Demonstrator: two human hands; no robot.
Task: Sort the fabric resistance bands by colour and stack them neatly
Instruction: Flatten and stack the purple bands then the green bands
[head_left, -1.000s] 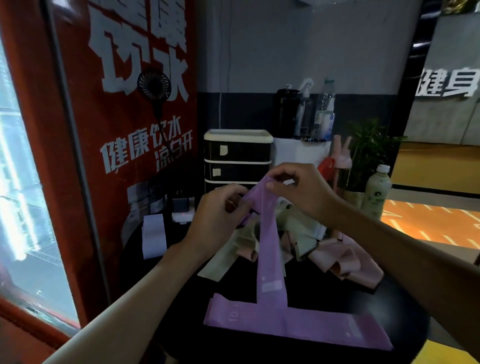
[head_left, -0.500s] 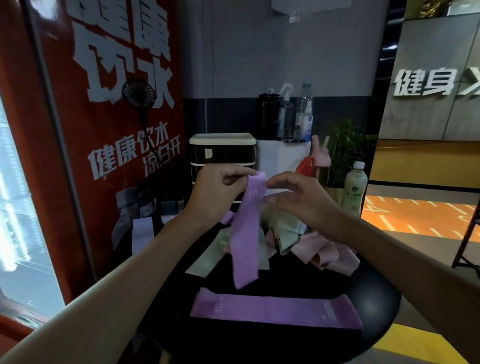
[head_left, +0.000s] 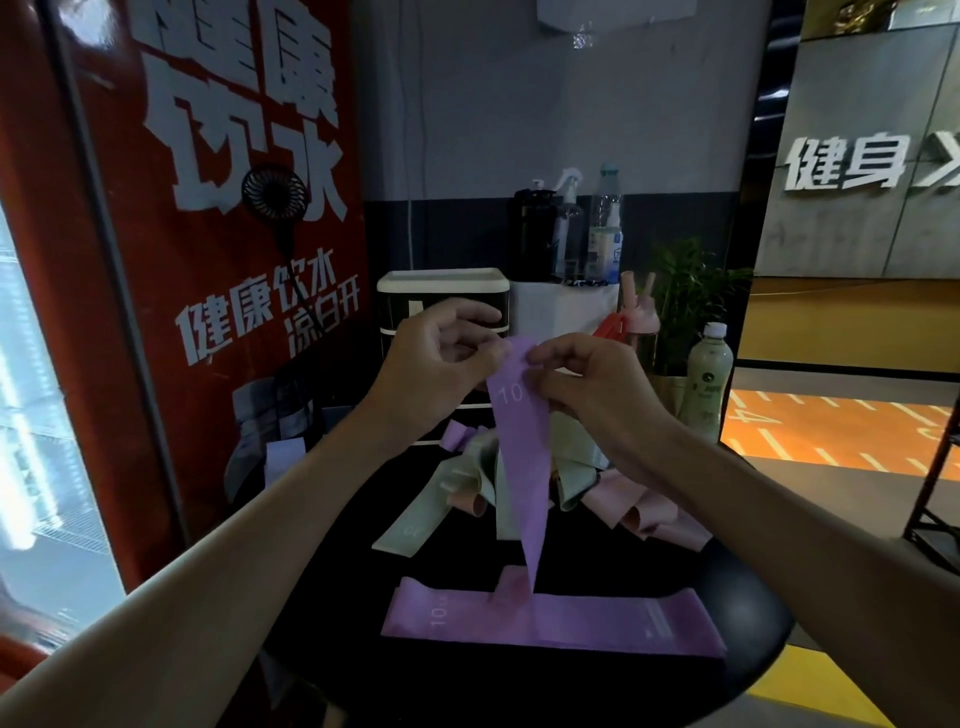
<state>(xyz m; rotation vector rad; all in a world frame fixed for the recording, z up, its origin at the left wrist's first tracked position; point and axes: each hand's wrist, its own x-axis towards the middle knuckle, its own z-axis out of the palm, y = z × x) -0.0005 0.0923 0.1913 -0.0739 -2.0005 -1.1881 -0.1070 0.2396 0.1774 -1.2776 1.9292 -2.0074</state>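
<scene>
I hold a long purple fabric resistance band (head_left: 522, 457) up above the round black table (head_left: 743, 639), pinching its top edge from both sides. My left hand (head_left: 439, 369) has thumb and fingers closed on the band's upper left corner, and my right hand (head_left: 587, 387) has its fingertips closed on the upper right edge, just beside the white "10" printed on the cloth. The band hangs straight down from my hands and narrows to a twisted tip that reaches a second purple fabric band (head_left: 550, 621). That second band lies flat and lengthwise along the near part of the table, with its own "10" near its left end and a pale label towards its right end; whether the hanging tip touches it I cannot tell.

On the far side of the table, behind the hanging band, sits a loose heap of unsorted bands: pale green fabric bands (head_left: 415, 525) spilling towards the table's left, one stretched flat, and soft pink fabric bands (head_left: 649, 512) bunched at the table's right. A small purple loop (head_left: 457, 434) pokes out at the back of the heap, under my left wrist.

Beyond the table stand a black and cream drawer unit (head_left: 441, 291) and, to its right, a pale green plastic bottle with a white cap (head_left: 707, 374).
</scene>
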